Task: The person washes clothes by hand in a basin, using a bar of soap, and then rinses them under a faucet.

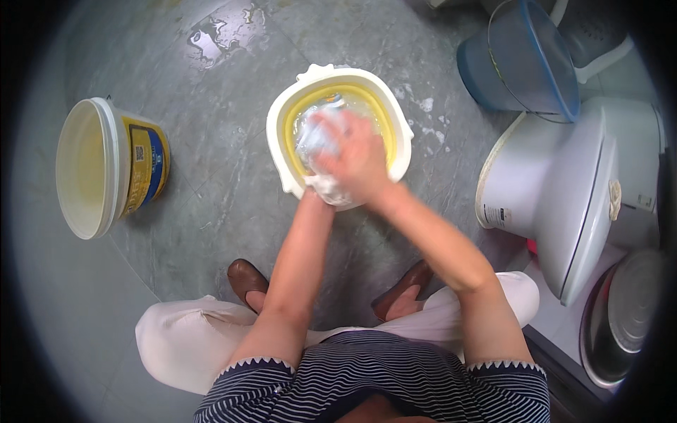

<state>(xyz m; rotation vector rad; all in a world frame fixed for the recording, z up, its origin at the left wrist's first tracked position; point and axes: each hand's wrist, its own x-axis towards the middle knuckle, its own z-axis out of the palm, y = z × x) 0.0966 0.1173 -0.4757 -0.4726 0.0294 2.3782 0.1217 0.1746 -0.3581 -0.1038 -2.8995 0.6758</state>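
On the floor ahead of me stands a white basin with a yellow inside and small knobs on its rim, holding sudsy water. A wet whitish-blue cloth lies bunched in it, with a white fold hanging over the near rim. My right hand is on top of the cloth, its fingers smeared by motion. My left forearm reaches to the near rim, where the white fold covers the wrist. My left hand is hidden beneath the cloth and my right hand, so its fingers do not show.
At left a white-and-yellow plastic bucket lies tipped toward me or leans in the view. To the right are a blue bucket with a wire handle, a white toilet and a round metal lid. Water puddles wet the grey floor.
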